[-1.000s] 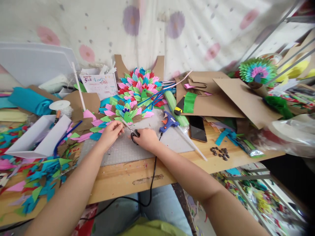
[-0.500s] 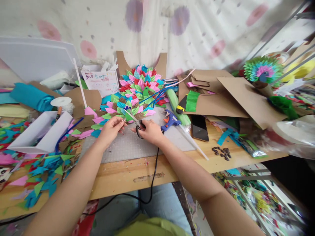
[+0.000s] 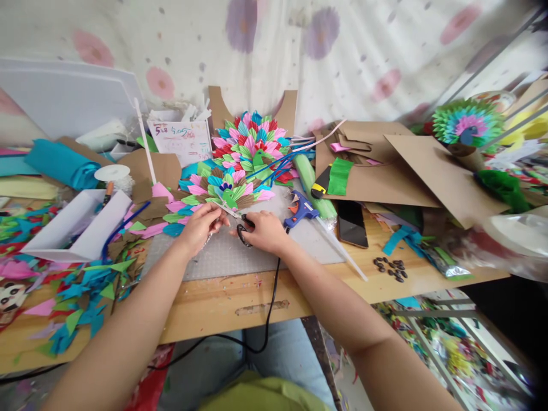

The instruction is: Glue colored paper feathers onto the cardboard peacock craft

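Observation:
My right hand (image 3: 266,231) is closed round the black handles of a pair of scissors (image 3: 242,233). Their metal blades point up and left, reaching the fingertips of my left hand (image 3: 202,227). That hand is closed in a pinch; what it grips is too small to make out, though a thin silvery bit shows below its fingers. Just beyond both hands lies a crepe-paper peacock (image 3: 229,197) with pink, green, blue and brown feathers. Behind it stands a second paper peacock (image 3: 258,160) with red among its feathers. Under my hands is a grey cutting mat (image 3: 240,260).
A blue glue gun (image 3: 301,209) with a clear stick lies right of my hand, its black cord (image 3: 274,285) hanging over the table edge. Farther right are a phone (image 3: 353,222), small dark beads (image 3: 391,267) and cardboard (image 3: 385,177). Left are a white box (image 3: 103,231) and paper scraps (image 3: 85,285).
The scissors' blades have dropped lower and now meet the left fingertips. My left hand has shifted slightly right. The whole view has moved a little, with things appearing farther right.

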Tool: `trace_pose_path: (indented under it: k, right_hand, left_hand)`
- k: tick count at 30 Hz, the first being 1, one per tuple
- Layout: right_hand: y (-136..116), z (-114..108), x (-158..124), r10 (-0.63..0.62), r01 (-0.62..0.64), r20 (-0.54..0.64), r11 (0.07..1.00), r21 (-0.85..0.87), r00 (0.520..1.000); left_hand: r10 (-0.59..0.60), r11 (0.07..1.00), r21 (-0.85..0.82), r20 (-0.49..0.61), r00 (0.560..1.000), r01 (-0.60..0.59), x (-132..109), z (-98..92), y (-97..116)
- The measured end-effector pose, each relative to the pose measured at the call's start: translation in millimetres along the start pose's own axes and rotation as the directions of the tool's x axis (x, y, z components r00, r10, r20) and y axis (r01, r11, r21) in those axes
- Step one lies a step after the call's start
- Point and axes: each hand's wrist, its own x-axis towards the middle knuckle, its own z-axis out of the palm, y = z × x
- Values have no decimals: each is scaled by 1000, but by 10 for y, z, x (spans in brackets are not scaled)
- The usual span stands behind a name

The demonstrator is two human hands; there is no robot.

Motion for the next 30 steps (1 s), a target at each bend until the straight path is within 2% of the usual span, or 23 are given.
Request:
trace_pose_path:
  k: [16,21,30]
  right_hand:
    - [-22,5,-17,43,-43,79,999,0,996]
    - [-21,26,-12,51,-51,65,999,5,997]
    - [-57,-1,-10,105,-105,83,994,0,991]
  left_hand:
    - [12,998,56,-3,1000,-11,46,-40,-68]
    - [19,998,63,-11,1000,-19,50,-47,-85]
    - [-35,999,-10,-54,998,34,53,-22,-89]
